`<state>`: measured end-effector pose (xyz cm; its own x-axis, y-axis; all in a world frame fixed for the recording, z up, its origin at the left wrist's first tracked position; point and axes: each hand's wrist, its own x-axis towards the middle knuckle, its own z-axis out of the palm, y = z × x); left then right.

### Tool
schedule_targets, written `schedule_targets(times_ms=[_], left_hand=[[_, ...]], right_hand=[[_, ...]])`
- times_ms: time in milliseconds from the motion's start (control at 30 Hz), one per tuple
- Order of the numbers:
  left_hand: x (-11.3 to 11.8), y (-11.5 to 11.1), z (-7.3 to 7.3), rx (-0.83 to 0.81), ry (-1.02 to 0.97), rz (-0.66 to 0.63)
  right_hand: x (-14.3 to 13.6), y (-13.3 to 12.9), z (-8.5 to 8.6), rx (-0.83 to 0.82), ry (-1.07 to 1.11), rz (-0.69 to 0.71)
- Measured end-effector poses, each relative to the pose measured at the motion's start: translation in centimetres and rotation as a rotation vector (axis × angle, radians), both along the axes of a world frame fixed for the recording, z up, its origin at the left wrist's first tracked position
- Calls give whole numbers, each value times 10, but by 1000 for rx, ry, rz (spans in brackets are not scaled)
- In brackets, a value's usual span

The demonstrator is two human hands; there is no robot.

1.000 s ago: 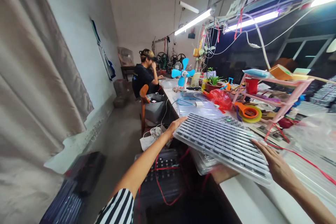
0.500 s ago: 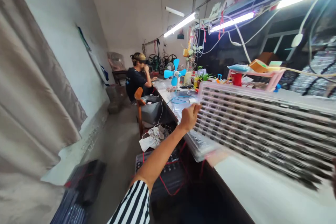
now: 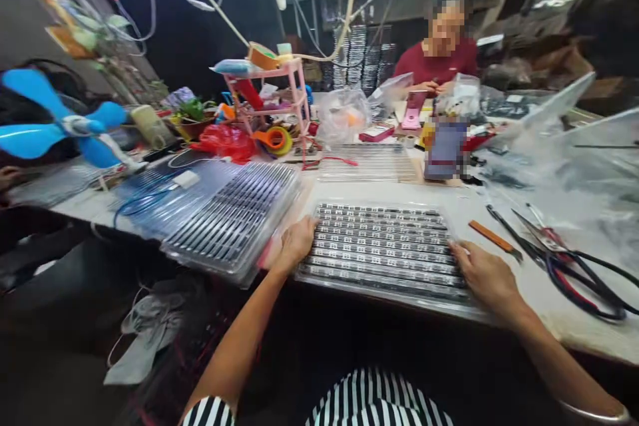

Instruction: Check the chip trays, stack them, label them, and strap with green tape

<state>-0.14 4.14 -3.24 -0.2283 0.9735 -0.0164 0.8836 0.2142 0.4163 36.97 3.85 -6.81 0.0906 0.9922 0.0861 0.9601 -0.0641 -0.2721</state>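
A clear plastic tray (image 3: 384, 246) filled with rows of small dark parts lies at the front edge of the white table. My left hand (image 3: 298, 244) grips its left edge, fingers closed over the rim. On the opposite side my right hand (image 3: 486, 274) holds the right edge, the thumb over the top. What the small parts are I cannot make out. To the left of my left hand, a second stack of clear trays (image 3: 234, 216) with dark strips in rows rests on the table.
A blue-bladed fan (image 3: 74, 123) stands at the left. Scissors (image 3: 564, 259) and an orange-handled cutter (image 3: 492, 237) lie to the right. Behind are a pink rack (image 3: 269, 90), tape rolls (image 3: 276, 140), a phone (image 3: 444, 150) and plastic bags. Across the table sits a person (image 3: 436, 56).
The tray, held up and tilted at the right, now lies flat on the table before me. My view has swung right, and both hands are now in sight.
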Motion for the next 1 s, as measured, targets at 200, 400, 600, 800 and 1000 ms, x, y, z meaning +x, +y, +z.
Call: schedule_targets(times_ms=[200,400,600,800,1000], left_hand=[[-11,-16,-4,67,-56,-191],[-21,7,-22,84,-180,-207],[-22,-5,-29,202,-273,-199],[-22,-18,-30,236,-331,-204],[-22,-18,-29,204,-337,-173]], right_hand=[[-7,-26,2,-35,78,-53],[-9,-3,15,156,-138,111],[-6,46,34,112,-415,413],[-11,73,50,49,-542,621],[-36,64,48,61,-645,594]])
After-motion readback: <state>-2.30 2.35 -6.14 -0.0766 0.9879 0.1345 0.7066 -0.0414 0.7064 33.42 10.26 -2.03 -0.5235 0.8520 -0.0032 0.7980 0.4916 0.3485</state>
